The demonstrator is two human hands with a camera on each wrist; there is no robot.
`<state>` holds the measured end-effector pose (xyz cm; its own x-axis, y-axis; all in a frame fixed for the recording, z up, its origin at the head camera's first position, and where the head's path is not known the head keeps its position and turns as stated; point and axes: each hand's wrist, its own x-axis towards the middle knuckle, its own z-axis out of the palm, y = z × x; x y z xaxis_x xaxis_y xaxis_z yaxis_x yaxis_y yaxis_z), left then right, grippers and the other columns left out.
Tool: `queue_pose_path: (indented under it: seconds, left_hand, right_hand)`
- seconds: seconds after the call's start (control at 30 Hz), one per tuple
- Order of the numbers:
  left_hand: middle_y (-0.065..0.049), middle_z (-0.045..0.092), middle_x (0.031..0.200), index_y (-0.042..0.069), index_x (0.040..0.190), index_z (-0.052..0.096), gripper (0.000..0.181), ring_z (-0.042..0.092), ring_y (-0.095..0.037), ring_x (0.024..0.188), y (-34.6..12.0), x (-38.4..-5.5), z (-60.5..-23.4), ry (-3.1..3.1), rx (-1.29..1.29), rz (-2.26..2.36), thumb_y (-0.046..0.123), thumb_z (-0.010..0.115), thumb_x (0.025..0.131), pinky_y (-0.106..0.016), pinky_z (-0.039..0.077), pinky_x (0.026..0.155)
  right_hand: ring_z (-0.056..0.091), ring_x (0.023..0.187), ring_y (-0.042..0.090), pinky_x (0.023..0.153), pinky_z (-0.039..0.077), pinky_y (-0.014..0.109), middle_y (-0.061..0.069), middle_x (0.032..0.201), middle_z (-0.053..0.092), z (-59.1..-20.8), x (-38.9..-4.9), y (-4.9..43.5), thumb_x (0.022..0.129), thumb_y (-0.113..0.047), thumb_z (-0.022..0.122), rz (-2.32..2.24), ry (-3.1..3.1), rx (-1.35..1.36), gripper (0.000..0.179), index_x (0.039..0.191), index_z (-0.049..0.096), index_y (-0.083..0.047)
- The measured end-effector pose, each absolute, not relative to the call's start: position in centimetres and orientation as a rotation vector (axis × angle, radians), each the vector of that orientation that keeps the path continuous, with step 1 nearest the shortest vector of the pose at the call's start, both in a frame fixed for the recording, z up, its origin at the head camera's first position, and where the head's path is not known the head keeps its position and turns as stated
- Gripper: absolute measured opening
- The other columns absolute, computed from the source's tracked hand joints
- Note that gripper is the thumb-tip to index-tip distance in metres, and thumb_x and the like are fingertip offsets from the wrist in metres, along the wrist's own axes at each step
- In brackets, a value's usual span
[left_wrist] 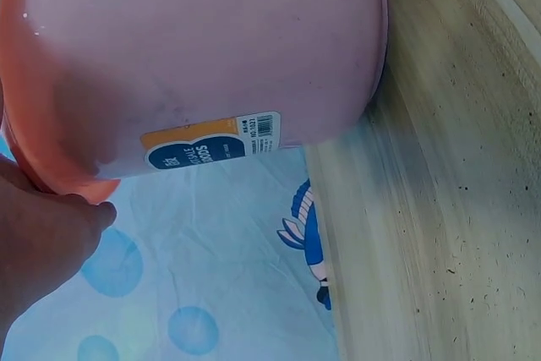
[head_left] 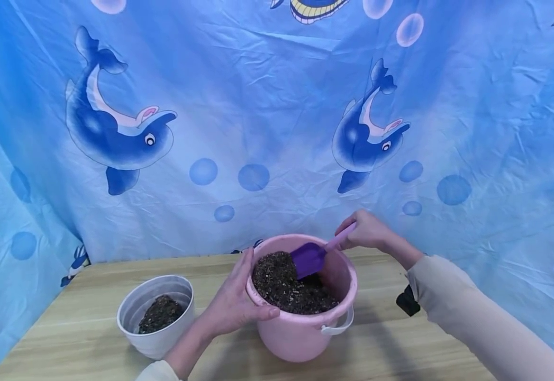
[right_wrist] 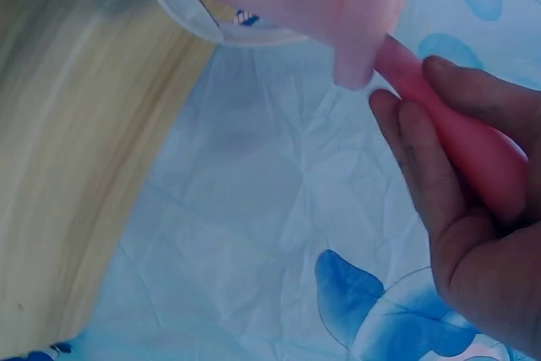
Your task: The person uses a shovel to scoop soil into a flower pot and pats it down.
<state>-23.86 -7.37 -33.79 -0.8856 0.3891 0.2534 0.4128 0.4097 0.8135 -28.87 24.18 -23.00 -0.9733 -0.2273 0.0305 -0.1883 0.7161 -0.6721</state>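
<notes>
A pink bucket holds dark soil, heaped higher on its left side. My left hand grips the bucket's left rim, with the thumb along the front edge and the fingers toward the back. In my right hand is the pink handle of a trowel with a purple blade. The handle slants over the bucket's back right rim, and the blade's tip meets the soil heap. A sticker shows on the bucket's side in the left wrist view.
To the left stands a whitish pot with a smaller mound of soil inside. A small black object lies by the right sleeve. Behind the wooden table hangs a blue dolphin-print cloth. The bucket's white bail hangs at its front right.
</notes>
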Motion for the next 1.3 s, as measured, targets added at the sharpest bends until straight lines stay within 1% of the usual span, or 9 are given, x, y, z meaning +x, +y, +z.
queue_pose_path:
  seconds: [0.2,0.4,0.53,0.63,0.77,0.9,1.1,1.2,1.3]
  left_hand:
    - [-0.008,-0.002,0.161,0.014,0.155,0.002,0.133,0.004,-0.034,0.146,-7.1,-23.8,-33.3,-2.628,-0.663,-1.572,0.044,0.089,0.06,-0.058,0.01,0.114]
    - [-0.012,0.002,0.161,0.009,0.155,0.005,0.137,0.007,-0.037,0.146,-6.8,-23.8,-32.8,-2.635,-0.576,-1.609,0.041,0.092,0.055,-0.061,0.01,0.113]
    - [-0.012,0.001,0.161,0.008,0.155,0.006,0.138,0.007,-0.037,0.146,-6.7,-23.7,-32.9,-2.647,-0.576,-1.597,0.043,0.092,0.052,-0.059,0.009,0.114]
    - [-0.013,0.001,0.161,0.008,0.155,0.007,0.139,0.007,-0.038,0.145,-6.6,-23.7,-33.1,-2.646,-0.585,-1.606,0.044,0.092,0.052,-0.059,0.01,0.114]
    - [-0.013,0.001,0.161,0.01,0.155,0.008,0.138,0.008,-0.038,0.145,-6.3,-23.7,-33.2,-2.645,-0.601,-1.601,0.044,0.092,0.052,-0.06,0.011,0.113]
    - [-0.012,0.0,0.161,0.011,0.155,0.006,0.138,0.008,-0.037,0.145,-6.1,-23.8,-33.1,-2.641,-0.626,-1.588,0.046,0.091,0.053,-0.059,0.012,0.114]
    - [-0.01,0.0,0.161,0.012,0.155,0.004,0.138,0.009,-0.036,0.146,-6.0,-24.0,-33.0,-2.645,-0.649,-1.574,0.047,0.091,0.054,-0.06,0.012,0.114]
    - [-0.01,0.0,0.161,0.012,0.155,0.004,0.137,0.008,-0.035,0.146,-6.1,-24.1,-32.9,-2.648,-0.638,-1.573,0.047,0.09,0.055,-0.059,0.012,0.114]
    - [-0.012,0.0,0.161,0.01,0.155,0.004,0.139,0.009,-0.036,0.145,-6.1,-24.1,-32.9,-2.646,-0.638,-1.555,0.049,0.09,0.054,-0.059,0.013,0.114]
  right_hand:
    - [0.07,0.073,0.023,0.07,0.059,0.033,0.016,0.082,0.073,-22.5,-29.9,23.7,0.073,-0.012,0.081,-1.143,2.758,-0.289,0.028,0.093,0.073,0.007]
    - [0.072,0.08,0.027,0.076,0.059,0.034,0.018,0.086,0.073,-23.0,-30.3,23.4,0.075,-0.007,0.079,-1.28,2.648,-0.289,0.034,0.102,0.069,0.011]
    - [0.071,0.083,0.025,0.082,0.057,0.037,0.015,0.086,0.073,-23.1,-30.9,23.3,0.074,-0.007,0.077,-1.236,2.684,-0.331,0.035,0.106,0.069,0.007]
    - [0.07,0.086,0.021,0.085,0.055,0.038,0.009,0.085,0.074,-23.1,-31.5,22.9,0.072,-0.012,0.078,-1.138,2.72,-0.388,0.035,0.104,0.072,0.0]
    - [0.069,0.09,0.02,0.086,0.055,0.039,0.007,0.085,0.074,-22.8,-32.5,22.1,0.072,-0.014,0.079,-1.077,2.703,-0.532,0.032,0.101,0.074,-0.002]
    - [0.069,0.087,0.02,0.083,0.056,0.038,0.006,0.085,0.074,-22.7,-33.1,21.8,0.072,-0.014,0.081,-1.052,2.69,-0.631,0.027,0.097,0.076,-0.004]
    - [0.069,0.085,0.02,0.081,0.055,0.035,0.005,0.09,0.074,-23.1,-33.7,21.4,0.074,-0.012,0.079,-1.012,2.591,-0.809,0.027,0.1,0.075,-0.003]
    - [0.069,0.081,0.022,0.077,0.056,0.036,0.006,0.087,0.074,-23.4,-33.9,21.4,0.074,-0.011,0.079,-1.045,2.533,-0.846,0.025,0.098,0.076,-0.004]
    - [0.069,0.078,0.03,0.072,0.057,0.037,0.008,0.084,0.074,-23.8,-34.0,21.8,0.075,-0.01,0.078,-1.052,2.473,-0.876,0.022,0.096,0.076,-0.004]
